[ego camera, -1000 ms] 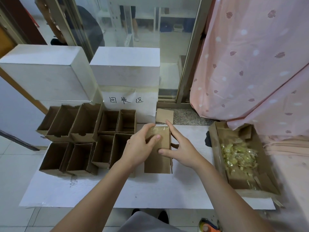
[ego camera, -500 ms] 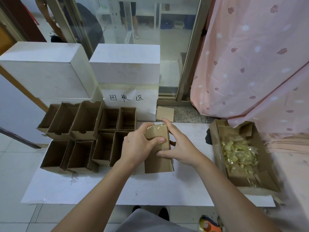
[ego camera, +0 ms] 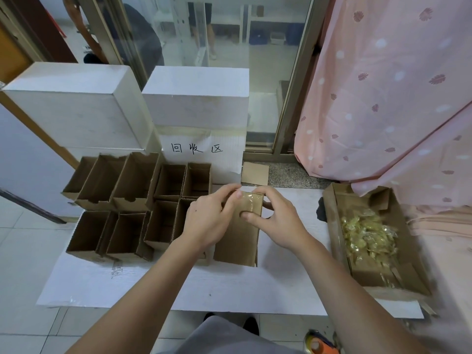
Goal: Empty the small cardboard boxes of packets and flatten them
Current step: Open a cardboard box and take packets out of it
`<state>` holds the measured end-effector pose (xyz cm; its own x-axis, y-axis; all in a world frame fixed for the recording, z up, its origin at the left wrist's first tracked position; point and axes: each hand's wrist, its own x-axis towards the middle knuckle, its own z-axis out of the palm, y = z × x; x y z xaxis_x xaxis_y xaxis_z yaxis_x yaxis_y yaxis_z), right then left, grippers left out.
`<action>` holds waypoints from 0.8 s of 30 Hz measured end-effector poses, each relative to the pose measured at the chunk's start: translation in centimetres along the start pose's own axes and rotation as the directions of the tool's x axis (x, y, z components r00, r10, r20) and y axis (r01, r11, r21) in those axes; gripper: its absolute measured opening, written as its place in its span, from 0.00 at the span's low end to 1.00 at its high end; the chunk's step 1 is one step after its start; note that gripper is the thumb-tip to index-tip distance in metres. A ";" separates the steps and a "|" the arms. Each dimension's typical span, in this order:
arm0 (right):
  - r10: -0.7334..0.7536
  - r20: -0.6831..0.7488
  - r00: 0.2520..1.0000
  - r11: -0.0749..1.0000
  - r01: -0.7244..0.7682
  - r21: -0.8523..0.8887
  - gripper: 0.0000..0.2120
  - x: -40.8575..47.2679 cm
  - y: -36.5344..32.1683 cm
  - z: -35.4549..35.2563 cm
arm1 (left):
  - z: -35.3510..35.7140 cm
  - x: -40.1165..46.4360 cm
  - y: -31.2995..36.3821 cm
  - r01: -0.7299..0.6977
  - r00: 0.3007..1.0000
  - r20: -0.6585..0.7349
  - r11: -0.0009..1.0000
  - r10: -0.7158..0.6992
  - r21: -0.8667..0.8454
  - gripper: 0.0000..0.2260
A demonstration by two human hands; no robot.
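Observation:
A small closed cardboard box (ego camera: 238, 238) with clear tape over its top stands upright on the white board (ego camera: 229, 287) in front of me. My left hand (ego camera: 208, 221) grips its upper left side, fingertips at the taped top edge. My right hand (ego camera: 274, 219) holds the upper right side, with the thumb pressed on the front face and the fingers curled over the top. Several open, empty small boxes (ego camera: 132, 203) stand in rows to the left. A larger open cardboard box (ego camera: 406, 282) at the right holds a heap of yellow packets (ego camera: 367, 236).
Two big white boxes (ego camera: 196, 98) stand behind the rows, with a handwritten paper sign (ego camera: 199, 149) below them. A flat cardboard piece (ego camera: 255, 173) lies on the floor beyond the board. A pink curtain (ego camera: 388, 93) hangs at the right, and glass doors are behind.
Both hands have moved up the box to its taped top. The right thumb now presses the front face, and the left fingertips have reached the top edge.

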<state>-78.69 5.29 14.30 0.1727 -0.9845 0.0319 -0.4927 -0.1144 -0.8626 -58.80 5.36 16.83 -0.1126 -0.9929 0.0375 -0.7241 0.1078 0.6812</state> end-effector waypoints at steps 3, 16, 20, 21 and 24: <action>0.010 -0.007 1.000 1.000 -0.010 0.016 0.17 0.2 -0.1 -0.2 | -0.2 -0.6 0.4 0.002 0.998 0.068 0.998 -0.006 0.058 0.33; 0.070 -0.077 0.995 0.997 -0.073 -0.038 0.08 0.8 -0.9 -1.4 | 2.8 -2.4 2.1 0.094 0.992 0.091 0.990 -0.085 -0.103 0.62; 0.073 0.102 0.992 0.994 -0.064 -0.091 0.29 0.8 -1.6 -2.8 | 2.6 -2.2 1.8 0.065 0.997 0.055 0.994 -0.061 -0.092 0.59; 0.065 0.116 0.991 0.993 -0.053 -0.106 0.34 0.8 -1.8 -2.7 | 2.6 -2.2 2.0 0.050 0.998 0.051 0.995 -0.046 -0.085 0.58; 0.002 0.051 0.999 0.994 0.004 -0.111 0.32 1.2 -1.7 -2.2 | 2.7 -2.3 2.7 0.027 0.999 0.041 0.998 -0.025 -0.059 0.58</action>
<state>-79.47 3.99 16.90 0.2151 -0.9766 0.0045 -0.5839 -0.1323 -0.8009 -62.34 8.03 16.60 -0.1224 -0.9924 -0.0092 -0.6856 0.0778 0.7238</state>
